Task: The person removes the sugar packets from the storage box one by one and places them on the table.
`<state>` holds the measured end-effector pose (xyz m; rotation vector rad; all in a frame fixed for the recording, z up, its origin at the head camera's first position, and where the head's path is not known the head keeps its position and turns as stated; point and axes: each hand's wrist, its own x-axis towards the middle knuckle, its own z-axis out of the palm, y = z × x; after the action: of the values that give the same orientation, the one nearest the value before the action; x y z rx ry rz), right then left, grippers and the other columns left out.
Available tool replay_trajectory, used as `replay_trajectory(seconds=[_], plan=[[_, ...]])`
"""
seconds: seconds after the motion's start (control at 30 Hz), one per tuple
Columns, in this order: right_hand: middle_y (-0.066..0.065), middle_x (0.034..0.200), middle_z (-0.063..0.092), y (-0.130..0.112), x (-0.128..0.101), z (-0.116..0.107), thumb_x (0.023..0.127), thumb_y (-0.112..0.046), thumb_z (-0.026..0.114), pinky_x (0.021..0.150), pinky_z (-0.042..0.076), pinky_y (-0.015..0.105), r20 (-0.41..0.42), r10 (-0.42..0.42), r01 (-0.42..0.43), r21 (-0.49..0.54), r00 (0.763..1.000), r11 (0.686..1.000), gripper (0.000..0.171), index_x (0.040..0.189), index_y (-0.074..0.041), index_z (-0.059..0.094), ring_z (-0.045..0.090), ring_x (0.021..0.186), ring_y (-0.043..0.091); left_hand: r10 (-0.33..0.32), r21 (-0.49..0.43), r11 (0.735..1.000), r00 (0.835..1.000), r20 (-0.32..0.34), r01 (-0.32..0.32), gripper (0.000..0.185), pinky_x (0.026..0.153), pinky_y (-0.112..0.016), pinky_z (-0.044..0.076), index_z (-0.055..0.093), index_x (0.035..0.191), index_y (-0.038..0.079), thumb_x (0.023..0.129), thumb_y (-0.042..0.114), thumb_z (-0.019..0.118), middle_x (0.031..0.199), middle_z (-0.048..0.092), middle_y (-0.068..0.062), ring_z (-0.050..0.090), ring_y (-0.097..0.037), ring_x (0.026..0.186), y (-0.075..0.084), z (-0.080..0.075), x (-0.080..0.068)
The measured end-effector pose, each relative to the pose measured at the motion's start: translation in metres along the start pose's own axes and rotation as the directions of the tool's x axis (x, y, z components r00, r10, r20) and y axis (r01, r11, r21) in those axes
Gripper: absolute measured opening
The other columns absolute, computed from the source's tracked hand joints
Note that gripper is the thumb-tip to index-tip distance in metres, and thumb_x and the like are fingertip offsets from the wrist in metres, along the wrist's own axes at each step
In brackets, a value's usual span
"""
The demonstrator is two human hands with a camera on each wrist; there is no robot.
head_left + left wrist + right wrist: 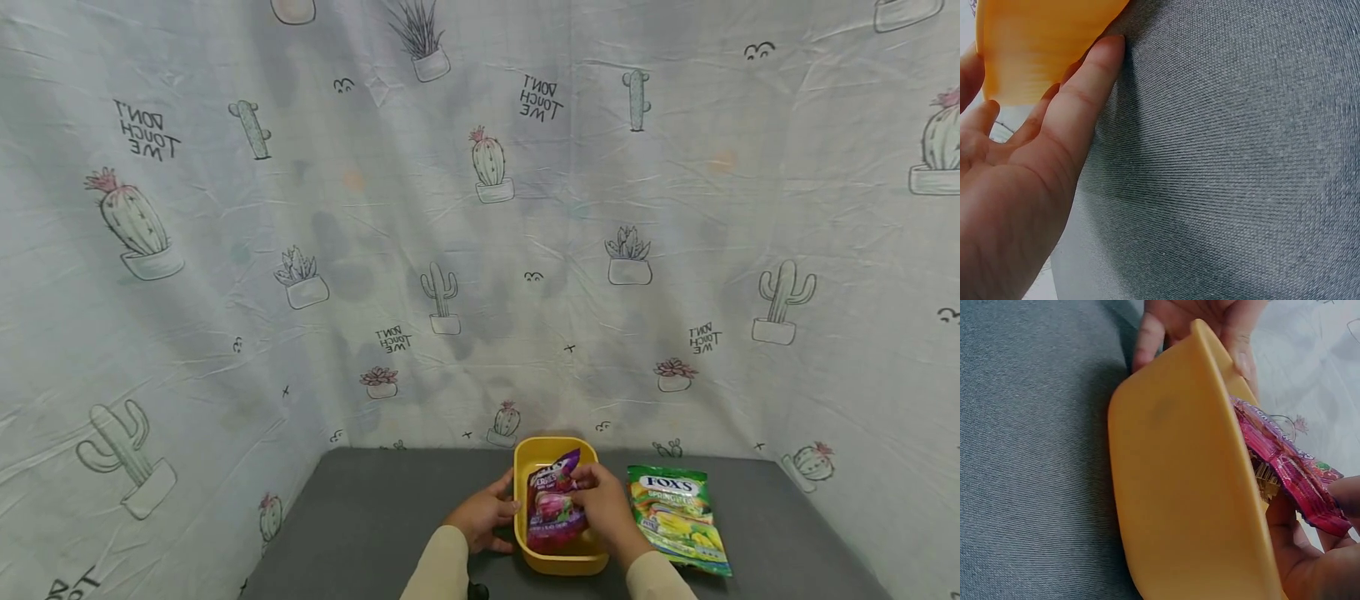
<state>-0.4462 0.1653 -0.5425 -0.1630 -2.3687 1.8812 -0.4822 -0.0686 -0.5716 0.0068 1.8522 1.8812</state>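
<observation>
A yellow plastic tub [566,567] stands on the grey table, with a purple candy bag [553,508] tilted inside it. My left hand [480,512] holds the tub's left side, its fingers along the outer wall and a digit at the rim. In the left wrist view those fingers [1075,109] lie low against the wall, near the cloth. With thumb and fingers, my right hand [609,508] pinches the bag's right edge. The right wrist view shows the bag [1297,475] rising above the rim, with a gold crinkled surface [1265,478] beneath it.
A green and yellow Fox's candy bag [678,517] lies flat on the table, right of the tub and close to my right forearm. Behind the table hangs a pale curtain [540,333] printed with cacti, its folds coming around both sides.
</observation>
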Motion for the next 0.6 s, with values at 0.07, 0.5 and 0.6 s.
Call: replay_trajectory(seconds=[0.07,0.5,0.6], plan=[[0.015,0.105,0.061,0.0,0.0,-0.002,0.094,0.016,0.065,0.08,0.054,0.038,-0.01,-0.004,0.004,0.016,1.0,1.0,0.024,0.113,0.001,0.069,0.057,0.101,0.033,0.001,-0.003,1.0,1.0,0.0,-0.001,0.072,0.086,-0.073,0.056,0.03,0.174,0.019,0.111,0.013,0.064,0.149,0.056,-0.026,0.058,-0.046,0.13,0.0,0.001,0.0],[0.017,0.11,0.062,-0.005,-0.003,-0.013,0.098,0.015,0.064,0.077,0.057,0.035,-0.03,0.028,-0.024,0.129,0.999,0.991,0.026,0.122,0.005,0.069,0.06,0.099,0.032,0.012,-0.006,1.0,1.0,0.025,-0.012,0.074,0.088,-0.074,0.055,0.025,0.175,0.018,0.112,0.011,0.062,0.15,0.054,-0.029,0.056,-0.047,0.134,0.0,0.0,-0.002],[0.017,0.111,0.062,-0.005,-0.003,-0.014,0.099,0.014,0.065,0.077,0.058,0.036,-0.025,0.026,-0.022,0.147,0.999,0.989,0.027,0.123,0.005,0.069,0.06,0.098,0.031,0.016,-0.006,1.0,0.999,0.03,-0.016,0.074,0.089,-0.075,0.054,0.025,0.175,0.019,0.111,0.011,0.063,0.154,0.05,-0.031,0.056,-0.047,0.135,0.0,-0.001,-0.002]])
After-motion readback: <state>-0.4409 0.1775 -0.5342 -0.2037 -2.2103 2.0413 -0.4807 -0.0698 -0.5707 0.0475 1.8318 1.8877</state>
